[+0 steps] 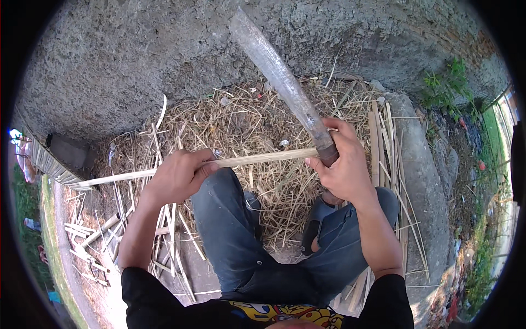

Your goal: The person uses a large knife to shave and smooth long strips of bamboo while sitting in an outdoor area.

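My right hand (346,164) is wrapped round the dark handle of a machete (279,77), whose long, worn grey blade points up and to the left. A pale bamboo strip (263,158) lies crosswise above my knees. Its right end meets the machete near the base of the blade, beside my right thumb. My left hand (179,174) is closed round the same strip above my left knee. Beyond that hand the strip runs on toward the far left.
Dry shavings (274,115) cover the ground between my feet and the rough grey wall (131,55). Bamboo strips (378,142) lie along the right, next to a stone kerb (419,186). Cut bamboo pieces (104,236) are scattered at the left. A green plant (452,88) grows by the wall.
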Available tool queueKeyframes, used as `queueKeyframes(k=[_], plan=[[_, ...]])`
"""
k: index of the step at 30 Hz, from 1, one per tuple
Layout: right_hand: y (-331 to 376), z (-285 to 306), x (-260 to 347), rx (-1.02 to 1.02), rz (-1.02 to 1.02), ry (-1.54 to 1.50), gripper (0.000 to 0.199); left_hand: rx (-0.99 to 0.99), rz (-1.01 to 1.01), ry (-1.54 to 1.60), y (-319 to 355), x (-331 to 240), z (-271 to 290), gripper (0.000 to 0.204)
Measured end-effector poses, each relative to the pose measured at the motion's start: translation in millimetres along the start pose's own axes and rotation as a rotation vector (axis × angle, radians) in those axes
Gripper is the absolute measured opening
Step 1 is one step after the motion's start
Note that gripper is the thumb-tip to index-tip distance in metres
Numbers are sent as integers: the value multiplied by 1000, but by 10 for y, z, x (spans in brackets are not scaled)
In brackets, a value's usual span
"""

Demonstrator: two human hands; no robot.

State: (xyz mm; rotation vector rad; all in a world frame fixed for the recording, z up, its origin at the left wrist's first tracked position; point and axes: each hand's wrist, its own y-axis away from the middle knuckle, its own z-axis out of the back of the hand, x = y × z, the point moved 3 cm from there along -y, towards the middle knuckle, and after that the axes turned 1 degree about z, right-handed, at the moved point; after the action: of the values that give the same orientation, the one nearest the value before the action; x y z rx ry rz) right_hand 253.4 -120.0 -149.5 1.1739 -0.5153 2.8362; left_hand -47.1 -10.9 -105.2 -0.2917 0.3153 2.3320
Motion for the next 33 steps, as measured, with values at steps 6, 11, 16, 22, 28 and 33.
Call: queueKeyframes(k=[6, 11, 16, 22, 28, 33], plan=[[193, -431, 142, 77, 46, -152, 33, 286, 268, 694, 585, 85, -543, 31], [282, -703, 517, -70, 462, 276, 38, 249, 436, 1092, 941, 181, -996, 33], [470, -1177, 496, 310, 372, 330, 27, 68, 627, 1483, 1169, 187, -1120, 32], [436, -1258, 630, 569, 376, -12, 43, -27, 580, 1615, 1286, 224, -1259, 30], [101, -1309, 534, 538, 322, 351, 65, -76, 589, 1562, 1387, 259, -1368, 29], [-499, -1021, -56, 396, -77, 95, 67, -88, 582, 1473, 1580, 201, -1347, 29]])
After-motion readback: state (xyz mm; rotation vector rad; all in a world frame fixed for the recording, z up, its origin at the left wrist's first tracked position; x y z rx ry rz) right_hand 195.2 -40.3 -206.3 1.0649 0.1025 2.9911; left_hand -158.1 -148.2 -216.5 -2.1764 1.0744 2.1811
